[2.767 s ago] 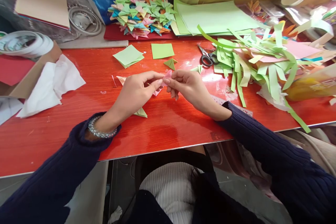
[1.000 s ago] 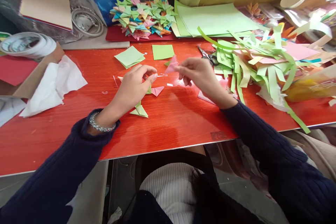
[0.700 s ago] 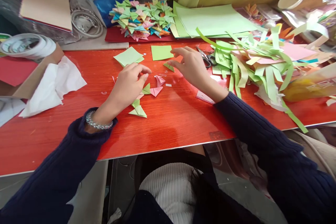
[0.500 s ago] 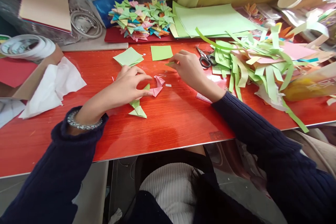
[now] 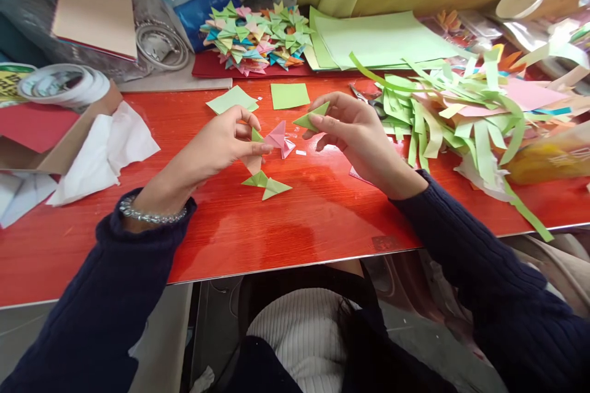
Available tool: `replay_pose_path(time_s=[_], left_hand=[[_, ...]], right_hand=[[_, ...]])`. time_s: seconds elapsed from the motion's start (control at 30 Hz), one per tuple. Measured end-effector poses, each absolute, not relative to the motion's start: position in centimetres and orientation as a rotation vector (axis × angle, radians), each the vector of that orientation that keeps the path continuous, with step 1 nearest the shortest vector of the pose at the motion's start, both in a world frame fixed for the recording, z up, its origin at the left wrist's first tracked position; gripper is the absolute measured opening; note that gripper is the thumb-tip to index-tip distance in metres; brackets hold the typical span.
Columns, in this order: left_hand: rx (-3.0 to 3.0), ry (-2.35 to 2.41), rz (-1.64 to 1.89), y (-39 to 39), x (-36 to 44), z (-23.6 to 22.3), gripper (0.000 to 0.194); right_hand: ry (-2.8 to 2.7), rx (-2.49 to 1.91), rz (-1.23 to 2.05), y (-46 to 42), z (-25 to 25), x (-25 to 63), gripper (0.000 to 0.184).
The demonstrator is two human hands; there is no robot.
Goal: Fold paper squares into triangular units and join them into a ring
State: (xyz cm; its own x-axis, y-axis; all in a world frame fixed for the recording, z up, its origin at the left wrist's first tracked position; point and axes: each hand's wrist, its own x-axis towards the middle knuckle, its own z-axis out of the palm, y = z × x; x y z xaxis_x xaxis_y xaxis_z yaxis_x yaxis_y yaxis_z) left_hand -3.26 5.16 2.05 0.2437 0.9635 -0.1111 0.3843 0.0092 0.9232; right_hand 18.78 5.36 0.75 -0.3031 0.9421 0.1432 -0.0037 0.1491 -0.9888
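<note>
My left hand pinches a chain of folded paper triangles in pink, green and peach, lifted a little off the red table. The chain's lower end shows light green pieces; the fingers hide part of it. Just to the right, my right hand grips a single green folded paper triangle between thumb and fingers, its tip pointing left toward the chain. A second pink folded piece lies on the table behind the chain. The two hands are apart.
Square green papers and pale green squares lie behind the hands. Scissors sit beside a heap of paper strips at right. Finished star-shaped paper rings stand at the back. Crumpled tissue is at left.
My right hand set down the pink piece, then picked up the green triangle and brought it nearer. My left hand, earlier loose over the chain, has taken hold of it and raised and turned it.
</note>
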Motion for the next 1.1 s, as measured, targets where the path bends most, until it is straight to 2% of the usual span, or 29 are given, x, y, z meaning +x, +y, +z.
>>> replay_pose_path(time_s=[0.2, 0.57, 0.87, 1.1], left_hand=[[1.555, 1.241, 0.934, 3.9, -2.2, 2.1, 0.031], [1.561, 1.16, 1.044, 2.9, -1.1, 1.4, 0.017], [1.577, 1.163, 1.076, 2.8, -1.0, 1.6, 0.012], [1.563, 1.097, 1.136, 2.7, -0.9, 1.7, 0.007]], right_hand=[[-1.63, -0.962, 1.194, 4.6, 0.8, 18.5, 0.026], [-1.614, -1.005, 1.017, 3.7, 1.8, 18.4, 0.026], [-1.629, -0.969, 0.909, 3.1, 2.3, 18.5, 0.011], [-1.742, -0.967, 0.813, 2.7, 2.4, 18.6, 0.008]])
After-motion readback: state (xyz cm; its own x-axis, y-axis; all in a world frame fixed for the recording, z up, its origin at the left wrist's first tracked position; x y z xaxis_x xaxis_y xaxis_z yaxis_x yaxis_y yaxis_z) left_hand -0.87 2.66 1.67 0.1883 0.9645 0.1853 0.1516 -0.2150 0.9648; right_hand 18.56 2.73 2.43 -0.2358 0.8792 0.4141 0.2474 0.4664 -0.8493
